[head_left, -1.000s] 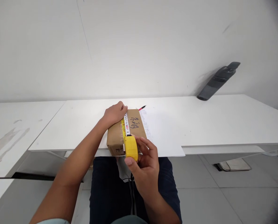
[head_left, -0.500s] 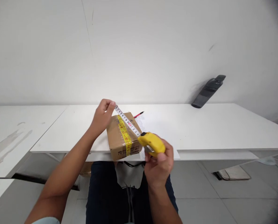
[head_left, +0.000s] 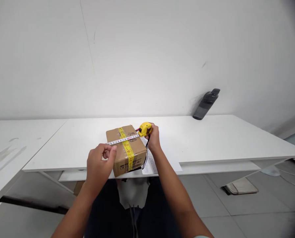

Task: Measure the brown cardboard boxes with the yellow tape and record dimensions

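A brown cardboard box (head_left: 137,147) with yellow printed tape around it sits at the table's front edge. Across its top, from left to right, stretches the white blade of a yellow tape measure (head_left: 145,129). My right hand (head_left: 154,137) grips the case at the box's right edge, and a black wrist strap hangs from it. At the left edge of the box, my left hand (head_left: 100,162) has its fingers curled at the blade's end; the fingertips are partly hidden. Under the right forearm lies a sheet of paper (head_left: 170,162) with writing. Part of a red pencil (head_left: 137,130) shows behind the case.
A dark bottle (head_left: 203,106) stands at the back of the white table (head_left: 211,142), close to the wall. Beneath the tabletop runs a shelf (head_left: 202,169). On the floor to the right is a flat beige object (head_left: 242,186).
The tape measure's case has moved from the box's front right corner up to its right side. The blade has swung from slanting to nearly crosswise. My left hand has come lower and nearer.
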